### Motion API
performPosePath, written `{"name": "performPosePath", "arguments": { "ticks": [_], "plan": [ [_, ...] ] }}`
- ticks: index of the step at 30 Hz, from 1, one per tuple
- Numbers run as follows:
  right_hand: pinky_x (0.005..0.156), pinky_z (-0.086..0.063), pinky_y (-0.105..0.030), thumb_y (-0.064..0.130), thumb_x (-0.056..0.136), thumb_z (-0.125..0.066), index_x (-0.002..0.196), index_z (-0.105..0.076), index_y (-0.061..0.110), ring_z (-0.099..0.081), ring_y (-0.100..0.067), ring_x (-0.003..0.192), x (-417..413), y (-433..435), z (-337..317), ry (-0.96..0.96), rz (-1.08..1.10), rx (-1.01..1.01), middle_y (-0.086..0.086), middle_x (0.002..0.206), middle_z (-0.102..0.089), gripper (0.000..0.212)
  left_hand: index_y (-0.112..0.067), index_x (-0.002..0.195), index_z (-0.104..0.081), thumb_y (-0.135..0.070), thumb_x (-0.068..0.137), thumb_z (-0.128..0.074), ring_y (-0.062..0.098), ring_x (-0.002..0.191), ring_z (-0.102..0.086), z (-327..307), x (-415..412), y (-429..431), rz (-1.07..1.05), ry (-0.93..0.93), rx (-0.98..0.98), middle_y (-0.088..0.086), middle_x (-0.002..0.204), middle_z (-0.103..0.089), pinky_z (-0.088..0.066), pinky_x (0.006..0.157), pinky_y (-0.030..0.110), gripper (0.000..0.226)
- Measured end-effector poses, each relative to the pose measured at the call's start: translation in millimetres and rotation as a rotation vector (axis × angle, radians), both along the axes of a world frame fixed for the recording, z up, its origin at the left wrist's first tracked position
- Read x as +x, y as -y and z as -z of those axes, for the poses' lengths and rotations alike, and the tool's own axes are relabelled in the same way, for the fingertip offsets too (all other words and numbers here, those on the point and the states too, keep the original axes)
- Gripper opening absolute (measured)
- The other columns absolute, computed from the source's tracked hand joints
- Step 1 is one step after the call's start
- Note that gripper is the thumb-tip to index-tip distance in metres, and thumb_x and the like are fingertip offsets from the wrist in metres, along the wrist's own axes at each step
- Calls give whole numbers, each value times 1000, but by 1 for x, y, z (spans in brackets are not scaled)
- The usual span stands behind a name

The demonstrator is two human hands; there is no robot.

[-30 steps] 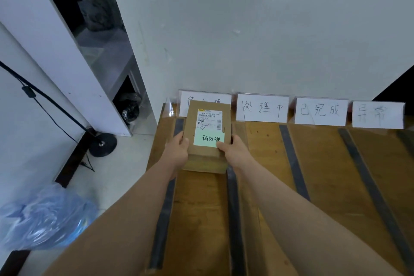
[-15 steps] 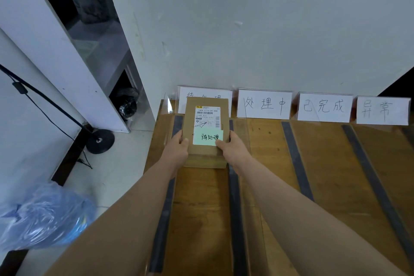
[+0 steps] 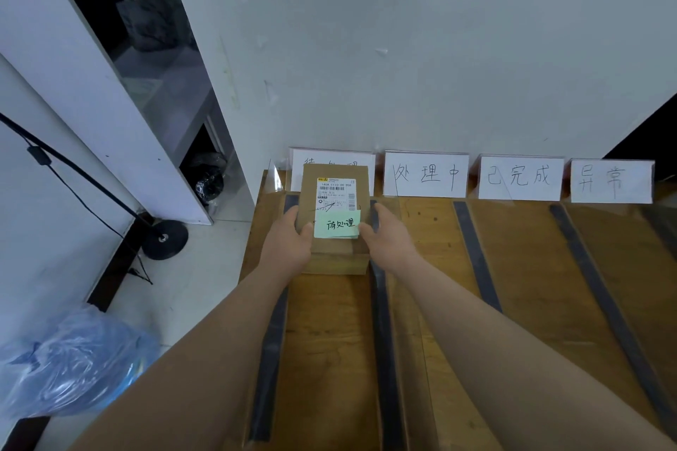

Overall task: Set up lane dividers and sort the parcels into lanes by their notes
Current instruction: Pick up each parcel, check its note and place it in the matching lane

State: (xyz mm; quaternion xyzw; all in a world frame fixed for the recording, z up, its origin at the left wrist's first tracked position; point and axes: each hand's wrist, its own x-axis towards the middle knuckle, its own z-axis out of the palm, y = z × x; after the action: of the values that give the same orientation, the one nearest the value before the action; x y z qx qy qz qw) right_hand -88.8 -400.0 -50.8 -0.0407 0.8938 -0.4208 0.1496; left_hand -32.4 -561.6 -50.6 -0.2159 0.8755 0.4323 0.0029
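Both hands on a parcel in the leftmost lane

The left hand [image 3: 289, 243] and right hand [image 3: 390, 240] clasp the sides of the flat brown cardboard parcel [image 3: 334, 216], fingers curled against its edges; it sits between two dark tape strips [image 3: 381, 322] on the wooden table [image 3: 531, 267], its green sticky note [image 3: 337, 224] facing up, before the white paper lane signs [image 3: 425, 175].

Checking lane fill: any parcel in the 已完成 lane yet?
No, the lane below the 已完成 sign is bare wood; the only parcel sits in the leftmost lane.
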Motion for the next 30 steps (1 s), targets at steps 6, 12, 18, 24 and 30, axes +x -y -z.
{"name": "performPosePath", "arguments": {
  "ticks": [6, 12, 18, 24, 30],
  "plan": [
    [86, -44, -25, 24, 96, -54, 134, -46, 18, -54, -16, 112, 22, -38, -47, -244, -95, 258, -1, 133, -54, 40, -19, 139, -48, -28, 100, -47, 20, 119, -58, -44, 17, -13, 182, -122, -299, 1, 136, -58, -32, 56, 6, 40],
    [114, -28, -37, 30, 98, -50, 146, -36, 14, -34, -22, 138, 60, -104, -88, -371, -88, 435, -4, 150, -40, 51, -23, 141, -48, -36, 98, -49, 22, 126, -51, -92, 42, -73, 264, -185, -480, 1, 141, -54, -44, 100, 36, 44],
    [117, -23, -41, 30, 99, -47, 145, -38, 13, -32, -19, 139, 104, -185, -109, -387, 13, 489, -4, 149, -42, 50, -20, 131, -55, -37, 98, -47, 20, 113, -56, -119, 63, -158, 441, -271, -569, 1, 127, -61, -44, 96, 38, 37],
    [118, -19, -38, 35, 99, -47, 145, -38, 16, -32, -17, 140, 162, -307, -121, -410, 173, 535, -2, 149, -42, 51, -23, 142, -47, -41, 99, -44, 18, 126, -50, -131, 90, -273, 581, -364, -550, -2, 140, -54, -37, 106, 36, 46],
    [119, -17, -39, 36, 99, -47, 145, -40, 18, -28, -17, 142, 219, -440, -133, -379, 317, 553, -1, 150, -41, 50, -21, 141, -48, -41, 99, -44, 21, 120, -54, -137, 121, -404, 707, -427, -545, 1, 135, -58, -39, 103, 37, 46]
  ]
}}
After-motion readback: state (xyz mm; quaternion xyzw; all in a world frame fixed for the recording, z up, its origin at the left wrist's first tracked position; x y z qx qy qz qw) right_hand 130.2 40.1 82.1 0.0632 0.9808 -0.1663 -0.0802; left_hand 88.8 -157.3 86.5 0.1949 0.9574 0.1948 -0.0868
